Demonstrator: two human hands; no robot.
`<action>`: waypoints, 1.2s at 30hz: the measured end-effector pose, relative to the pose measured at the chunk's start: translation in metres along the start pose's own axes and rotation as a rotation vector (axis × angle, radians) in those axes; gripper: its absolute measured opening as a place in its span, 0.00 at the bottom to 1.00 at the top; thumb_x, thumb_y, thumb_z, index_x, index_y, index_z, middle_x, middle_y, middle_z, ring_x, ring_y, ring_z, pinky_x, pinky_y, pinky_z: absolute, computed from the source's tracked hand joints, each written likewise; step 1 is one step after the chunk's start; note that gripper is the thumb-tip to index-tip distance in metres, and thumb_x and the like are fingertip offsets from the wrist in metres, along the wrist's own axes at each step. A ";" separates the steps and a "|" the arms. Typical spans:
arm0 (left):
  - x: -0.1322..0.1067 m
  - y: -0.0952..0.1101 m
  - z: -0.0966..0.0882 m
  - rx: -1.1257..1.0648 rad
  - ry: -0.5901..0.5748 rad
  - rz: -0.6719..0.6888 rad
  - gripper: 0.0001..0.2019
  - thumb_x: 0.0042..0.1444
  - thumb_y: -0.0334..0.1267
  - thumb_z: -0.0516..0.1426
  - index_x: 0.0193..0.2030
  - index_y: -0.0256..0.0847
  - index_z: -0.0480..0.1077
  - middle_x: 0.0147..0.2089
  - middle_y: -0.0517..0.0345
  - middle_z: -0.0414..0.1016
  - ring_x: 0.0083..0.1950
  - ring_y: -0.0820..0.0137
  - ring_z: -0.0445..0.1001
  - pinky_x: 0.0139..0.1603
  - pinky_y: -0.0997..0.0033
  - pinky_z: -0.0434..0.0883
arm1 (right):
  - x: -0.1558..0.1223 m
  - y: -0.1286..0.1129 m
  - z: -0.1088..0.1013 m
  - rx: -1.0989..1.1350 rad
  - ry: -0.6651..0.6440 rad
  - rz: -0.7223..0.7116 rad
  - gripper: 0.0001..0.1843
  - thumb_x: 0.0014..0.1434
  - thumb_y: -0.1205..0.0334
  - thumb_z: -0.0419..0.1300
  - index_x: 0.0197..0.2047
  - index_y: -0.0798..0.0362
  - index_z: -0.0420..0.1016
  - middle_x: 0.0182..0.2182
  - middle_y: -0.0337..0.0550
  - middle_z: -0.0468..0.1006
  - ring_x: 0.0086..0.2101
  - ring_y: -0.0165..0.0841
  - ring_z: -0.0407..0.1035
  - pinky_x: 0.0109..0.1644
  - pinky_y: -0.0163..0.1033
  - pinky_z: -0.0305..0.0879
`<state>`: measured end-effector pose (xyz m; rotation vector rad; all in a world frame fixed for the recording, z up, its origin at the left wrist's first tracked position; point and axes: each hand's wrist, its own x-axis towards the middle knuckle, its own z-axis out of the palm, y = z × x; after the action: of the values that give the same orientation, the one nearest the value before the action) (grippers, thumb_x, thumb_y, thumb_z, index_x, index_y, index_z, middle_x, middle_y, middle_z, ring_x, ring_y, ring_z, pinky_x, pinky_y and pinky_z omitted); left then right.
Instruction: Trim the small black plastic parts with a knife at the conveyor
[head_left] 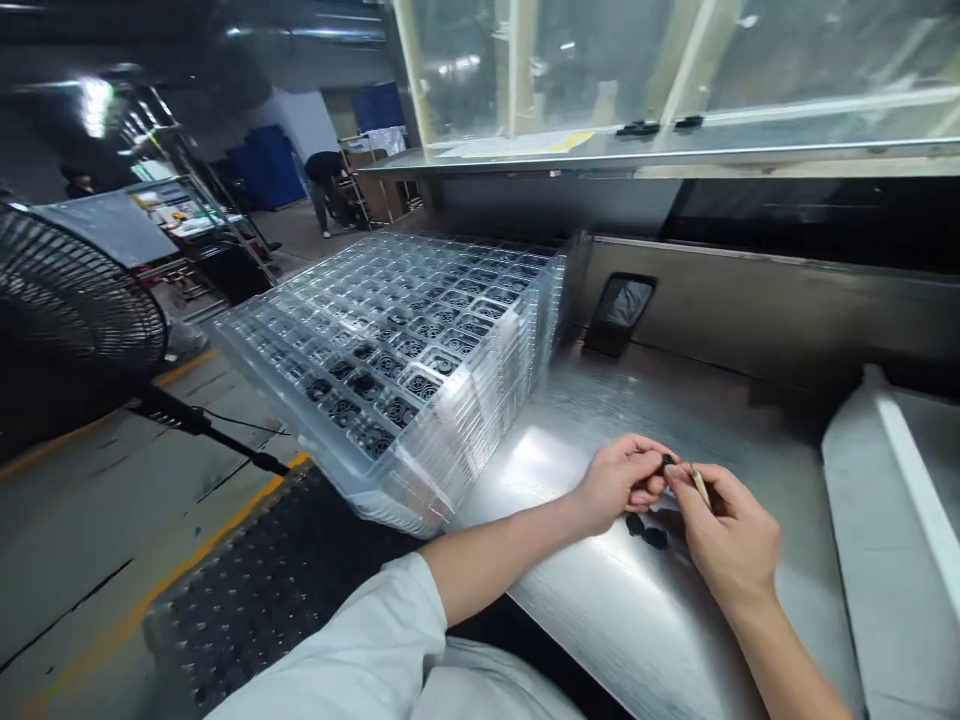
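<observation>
My left hand (624, 474) is closed, pinching a small black part (667, 461) between thumb and fingers over the metal bench (577, 600). Close against it, my right hand (731, 530) grips a thin tool with a pale handle (701, 486); its tip is at the black part and too small to make out. The right thumb also seems to touch the part. Just below the hands, a few more small black parts (655, 538) lie on the bench.
A tall stack of clear plastic trays (480, 400) with black parts in their pockets stands left of my hands. A phone (619, 312) leans at the back wall. A white bin (885, 520) is on the right, a shelf (525, 160) above, a fan (82, 300) on the left. A person (327, 180) bends over far behind.
</observation>
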<state>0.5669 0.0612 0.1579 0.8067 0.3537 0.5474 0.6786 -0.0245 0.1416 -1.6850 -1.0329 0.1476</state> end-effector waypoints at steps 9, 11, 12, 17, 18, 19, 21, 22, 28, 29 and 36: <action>-0.004 0.006 0.004 0.016 0.000 -0.013 0.27 0.45 0.56 0.69 0.42 0.39 0.67 0.23 0.68 0.65 0.17 0.82 0.54 0.18 0.78 0.45 | 0.003 -0.004 -0.006 -0.178 -0.001 0.029 0.29 0.58 0.25 0.58 0.31 0.43 0.77 0.17 0.40 0.65 0.20 0.40 0.62 0.25 0.46 0.58; -0.004 0.006 0.005 0.026 0.019 -0.015 0.28 0.44 0.56 0.70 0.41 0.39 0.67 0.23 0.69 0.65 0.17 0.83 0.54 0.19 0.78 0.46 | 0.003 -0.005 -0.006 -0.193 -0.008 0.015 0.28 0.59 0.27 0.57 0.31 0.43 0.76 0.18 0.40 0.65 0.20 0.40 0.62 0.26 0.46 0.58; -0.004 0.006 0.005 0.031 0.024 -0.013 0.28 0.43 0.56 0.71 0.41 0.39 0.66 0.22 0.69 0.65 0.17 0.83 0.55 0.19 0.78 0.46 | 0.003 -0.005 -0.006 -0.196 -0.007 0.008 0.27 0.59 0.27 0.56 0.31 0.43 0.76 0.17 0.40 0.65 0.20 0.40 0.62 0.26 0.46 0.58; -0.003 0.007 0.005 0.036 0.034 0.018 0.31 0.40 0.59 0.72 0.39 0.40 0.65 0.20 0.70 0.64 0.16 0.83 0.54 0.18 0.78 0.46 | 0.003 -0.009 -0.007 -0.220 0.007 0.063 0.26 0.59 0.30 0.55 0.33 0.45 0.76 0.19 0.41 0.69 0.21 0.40 0.64 0.27 0.45 0.59; -0.004 0.008 0.005 0.032 0.039 0.019 0.31 0.40 0.59 0.72 0.38 0.40 0.65 0.20 0.70 0.63 0.16 0.83 0.53 0.18 0.78 0.46 | 0.003 -0.010 -0.007 -0.221 0.014 0.086 0.26 0.58 0.31 0.55 0.34 0.46 0.76 0.21 0.42 0.71 0.21 0.40 0.64 0.28 0.45 0.60; -0.004 0.008 0.005 0.030 0.044 0.016 0.31 0.39 0.59 0.72 0.38 0.40 0.65 0.20 0.70 0.63 0.15 0.83 0.53 0.18 0.78 0.46 | 0.003 -0.012 -0.008 -0.220 0.023 0.109 0.27 0.57 0.31 0.55 0.34 0.47 0.76 0.23 0.43 0.73 0.22 0.40 0.65 0.29 0.45 0.61; -0.005 0.010 0.005 0.028 0.055 0.006 0.32 0.37 0.58 0.73 0.37 0.41 0.64 0.20 0.71 0.63 0.15 0.83 0.53 0.18 0.78 0.46 | 0.004 -0.014 -0.008 -0.222 0.044 0.149 0.29 0.56 0.31 0.54 0.36 0.50 0.77 0.25 0.44 0.75 0.24 0.38 0.66 0.30 0.43 0.62; -0.005 0.010 0.006 0.027 0.061 0.000 0.32 0.36 0.56 0.74 0.37 0.41 0.63 0.20 0.71 0.63 0.16 0.83 0.53 0.18 0.79 0.46 | 0.004 -0.014 -0.008 -0.228 0.046 0.164 0.30 0.55 0.32 0.54 0.36 0.51 0.77 0.24 0.44 0.75 0.24 0.37 0.66 0.31 0.41 0.62; -0.008 0.008 0.010 0.049 0.064 -0.044 0.36 0.33 0.58 0.74 0.39 0.43 0.61 0.20 0.72 0.63 0.15 0.83 0.53 0.19 0.79 0.46 | 0.003 -0.010 -0.007 -0.268 0.007 0.117 0.29 0.56 0.32 0.53 0.34 0.51 0.76 0.18 0.35 0.63 0.22 0.33 0.60 0.29 0.37 0.59; -0.008 0.007 0.011 0.060 0.072 -0.044 0.36 0.33 0.60 0.73 0.39 0.43 0.61 0.20 0.71 0.65 0.15 0.82 0.54 0.19 0.78 0.47 | 0.004 -0.008 -0.007 -0.270 0.001 0.113 0.30 0.55 0.32 0.53 0.35 0.51 0.76 0.18 0.35 0.64 0.22 0.33 0.60 0.30 0.37 0.59; 0.000 0.000 0.013 0.140 0.110 0.007 0.36 0.32 0.66 0.70 0.38 0.41 0.64 0.20 0.69 0.64 0.15 0.81 0.54 0.19 0.76 0.46 | 0.012 0.007 -0.015 -0.256 0.001 0.198 0.33 0.50 0.29 0.53 0.40 0.49 0.80 0.24 0.40 0.75 0.27 0.38 0.69 0.34 0.39 0.64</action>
<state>0.5728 0.0537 0.1666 0.9149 0.4949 0.5798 0.6984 -0.0271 0.1464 -2.0196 -0.9121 0.1479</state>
